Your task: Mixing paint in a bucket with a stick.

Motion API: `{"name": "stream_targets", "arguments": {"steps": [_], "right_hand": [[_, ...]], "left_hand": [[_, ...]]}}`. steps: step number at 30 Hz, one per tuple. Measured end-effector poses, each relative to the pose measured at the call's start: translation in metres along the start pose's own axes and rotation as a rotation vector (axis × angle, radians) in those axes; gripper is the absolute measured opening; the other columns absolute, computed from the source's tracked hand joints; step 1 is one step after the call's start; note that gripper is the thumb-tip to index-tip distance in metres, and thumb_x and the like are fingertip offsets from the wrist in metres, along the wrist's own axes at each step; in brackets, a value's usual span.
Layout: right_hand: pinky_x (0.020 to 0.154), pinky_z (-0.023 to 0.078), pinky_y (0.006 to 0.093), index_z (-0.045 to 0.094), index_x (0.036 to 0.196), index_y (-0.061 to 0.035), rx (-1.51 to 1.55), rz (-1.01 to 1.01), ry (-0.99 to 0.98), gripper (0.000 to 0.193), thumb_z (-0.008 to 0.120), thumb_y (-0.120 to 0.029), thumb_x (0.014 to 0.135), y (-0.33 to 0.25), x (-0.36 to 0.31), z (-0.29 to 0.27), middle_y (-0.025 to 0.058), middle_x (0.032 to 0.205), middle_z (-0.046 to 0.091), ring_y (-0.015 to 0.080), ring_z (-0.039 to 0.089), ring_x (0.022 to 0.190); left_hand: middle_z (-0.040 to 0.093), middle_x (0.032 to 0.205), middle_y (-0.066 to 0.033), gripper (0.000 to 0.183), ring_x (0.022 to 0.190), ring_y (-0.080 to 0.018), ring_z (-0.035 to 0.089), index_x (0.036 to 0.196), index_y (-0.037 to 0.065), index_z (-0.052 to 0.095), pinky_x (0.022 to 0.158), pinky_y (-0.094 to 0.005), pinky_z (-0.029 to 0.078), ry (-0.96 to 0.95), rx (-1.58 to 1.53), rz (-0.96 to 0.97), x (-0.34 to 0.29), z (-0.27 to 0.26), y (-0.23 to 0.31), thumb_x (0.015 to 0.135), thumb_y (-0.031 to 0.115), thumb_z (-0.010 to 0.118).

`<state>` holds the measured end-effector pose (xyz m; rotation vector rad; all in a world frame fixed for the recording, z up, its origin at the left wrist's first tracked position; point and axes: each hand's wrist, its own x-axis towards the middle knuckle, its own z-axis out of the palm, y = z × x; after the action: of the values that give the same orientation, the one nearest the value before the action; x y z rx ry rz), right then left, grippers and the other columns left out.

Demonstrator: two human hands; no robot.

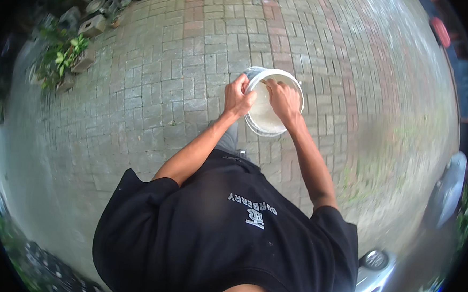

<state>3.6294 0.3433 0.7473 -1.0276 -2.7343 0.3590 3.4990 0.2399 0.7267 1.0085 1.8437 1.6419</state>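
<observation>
Brick paving beneath white bucket

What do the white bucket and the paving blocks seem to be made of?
White bucket: probably plastic, smooth with a slight sheen, judging by its thick, evenly rounded rim. Grey paving blocks: likely concrete, matte, given their mottled faces. Reddish blocks: matte too; concrete or clay, unclear from here.

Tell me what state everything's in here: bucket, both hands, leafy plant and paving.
White round bucket: open-topped, contents unclear.
Bare left hand: gripping the bucket's left side.
Bare right hand: curled, at the bucket's opening; grip unclear.
Green leafy plant: standing, potted.
Grey-and-red brick paving: green-patched toward the right.
</observation>
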Motion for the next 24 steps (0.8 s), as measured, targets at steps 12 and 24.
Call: {"name": "stream_targets", "arguments": {"steps": [12,24], "right_hand": [[0.070,0.049,0.0524,0.065,0.095,-0.0056,-0.062,-0.472,-0.247,0.020,0.052,-0.018,0.088,0.143,0.165,0.007,0.0232,0.084,0.066,0.0420,0.064,0.077],[0.067,0.052,0.0484,0.064,0.087,-0.0044,-0.079,-1.071,-0.487,0.015,0.055,-0.014,0.079,0.330,0.322,0.012,0.0227,0.079,0.066,0.0420,0.065,0.077]], "left_hand": [[0.056,0.068,-0.0187,0.024,0.069,-0.0393,0.058,0.078,0.003,0.051,0.058,-0.0455,0.040,0.314,0.166,-0.233,0.127,0.143,-0.013,0.062,0.020,0.058],[0.054,0.066,-0.0177,0.027,0.065,-0.0396,0.055,0.077,0.003,0.049,0.057,-0.0492,0.038,0.737,0.262,-0.169,0.255,0.321,-0.001,0.064,0.025,0.058]]}}
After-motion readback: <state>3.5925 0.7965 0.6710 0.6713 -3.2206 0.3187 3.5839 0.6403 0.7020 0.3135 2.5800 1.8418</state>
